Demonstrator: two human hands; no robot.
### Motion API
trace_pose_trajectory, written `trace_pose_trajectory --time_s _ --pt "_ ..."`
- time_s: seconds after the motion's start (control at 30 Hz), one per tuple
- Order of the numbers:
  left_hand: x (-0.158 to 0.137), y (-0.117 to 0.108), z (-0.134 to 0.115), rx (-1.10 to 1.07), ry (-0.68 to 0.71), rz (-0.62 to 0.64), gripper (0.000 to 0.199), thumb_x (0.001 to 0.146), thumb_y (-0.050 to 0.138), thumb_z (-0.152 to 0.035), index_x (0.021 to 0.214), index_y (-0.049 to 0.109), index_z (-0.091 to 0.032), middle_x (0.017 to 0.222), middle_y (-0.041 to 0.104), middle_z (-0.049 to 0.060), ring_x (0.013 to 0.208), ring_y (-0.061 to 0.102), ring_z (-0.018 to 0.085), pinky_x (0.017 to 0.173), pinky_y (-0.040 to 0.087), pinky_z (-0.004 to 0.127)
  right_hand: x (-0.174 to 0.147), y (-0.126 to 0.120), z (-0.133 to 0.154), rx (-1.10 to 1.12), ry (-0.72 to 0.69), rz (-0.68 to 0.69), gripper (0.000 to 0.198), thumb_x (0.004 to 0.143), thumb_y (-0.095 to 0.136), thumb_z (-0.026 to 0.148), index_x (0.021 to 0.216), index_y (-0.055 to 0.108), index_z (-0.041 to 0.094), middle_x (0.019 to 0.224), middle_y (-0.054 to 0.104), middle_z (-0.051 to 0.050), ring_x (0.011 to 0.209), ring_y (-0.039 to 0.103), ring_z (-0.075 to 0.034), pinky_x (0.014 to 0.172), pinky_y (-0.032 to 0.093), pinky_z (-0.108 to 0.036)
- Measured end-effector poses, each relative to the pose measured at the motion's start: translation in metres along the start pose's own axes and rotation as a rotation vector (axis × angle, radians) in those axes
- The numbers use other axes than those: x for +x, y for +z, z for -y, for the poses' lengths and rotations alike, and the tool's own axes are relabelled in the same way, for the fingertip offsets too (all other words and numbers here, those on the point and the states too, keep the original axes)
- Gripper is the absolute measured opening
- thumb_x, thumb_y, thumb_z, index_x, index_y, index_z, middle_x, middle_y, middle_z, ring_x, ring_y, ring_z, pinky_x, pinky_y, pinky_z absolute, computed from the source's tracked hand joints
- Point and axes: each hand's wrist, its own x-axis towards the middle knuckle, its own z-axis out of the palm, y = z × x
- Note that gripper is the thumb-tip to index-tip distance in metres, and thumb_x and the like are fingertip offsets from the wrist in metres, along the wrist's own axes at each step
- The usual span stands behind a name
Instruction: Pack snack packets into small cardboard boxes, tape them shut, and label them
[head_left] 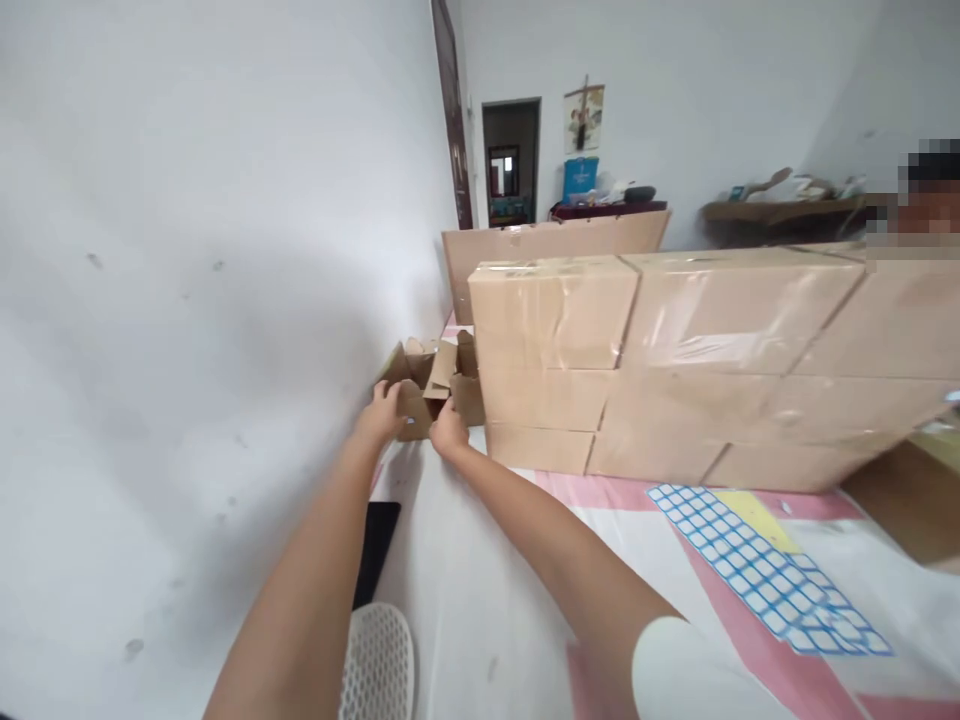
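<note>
A small open cardboard box [414, 424] stands against the white wall on the left, its top flaps up. My left hand [381, 414] grips its near left side, fingers bent over the upper edge. At its right corner, my right hand [450, 432] is closed on the cardboard, the thumb pointing up near a raised flap [442, 370]. Just to the right, a second small open carton [469, 398] sits close beside it, next to the row of taped boxes. The insides of both are mostly shadowed.
Stacked taped cardboard boxes [690, 370] form a long barrier on the right. On the pink-and-white cloth lie a blue-grid sheet [772, 570], a black flat object [375, 550] and a white perforated item [381, 660]. A person [930, 200] is partly visible at far right.
</note>
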Motion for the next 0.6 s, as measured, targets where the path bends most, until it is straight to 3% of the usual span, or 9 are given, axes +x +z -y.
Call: trace_pose_trajectory --time_s 0.17,0.3,0.47,0.6 --pt "0.025 0.029 -0.006 0.043 -0.032 0.072 0.061 0.091 0.07 -0.041 0.144 0.048 -0.02 0.156 0.041 0.016 0.129 0.055 0.032 0.101 0.053 0.052 0.028 0.024 -0.009 0.049 0.053 -0.119 0.044 0.101 0.049 0.018 0.144 0.041 0.009 0.119 0.073 -0.025 0.113 0.071 -0.031 0.089 0.055 -0.038" --pt "0.031 0.052 -0.01 0.027 -0.04 0.086 0.053 0.093 0.066 -0.045 0.138 0.053 -0.019 0.145 0.052 0.014 0.118 0.061 0.028 0.098 0.054 0.05 0.037 0.04 -0.026 0.057 0.047 -0.13 0.036 0.104 0.048 0.024 0.14 0.05 0.017 0.114 0.075 -0.018 0.108 0.073 -0.028 0.088 0.055 -0.037" --pt "0.04 0.052 -0.005 0.053 -0.007 0.085 0.051 0.094 0.065 -0.047 0.135 0.055 -0.019 0.139 0.057 0.012 0.119 0.061 0.028 0.1 0.053 0.051 0.065 0.051 -0.029 0.112 0.09 -0.099 0.033 0.102 0.06 0.036 0.129 0.062 0.017 0.119 0.07 -0.01 0.105 0.07 -0.023 0.091 0.058 -0.043" --pt "0.042 0.04 -0.017 0.105 0.017 0.113 0.04 0.094 0.065 -0.047 0.123 0.065 -0.019 0.126 0.067 0.009 0.115 0.064 0.025 0.099 0.053 0.048 0.08 0.035 -0.021 0.186 0.084 -0.098 0.032 0.099 0.066 0.035 0.124 0.064 0.016 0.125 0.067 -0.01 0.108 0.068 -0.024 0.092 0.058 -0.045"
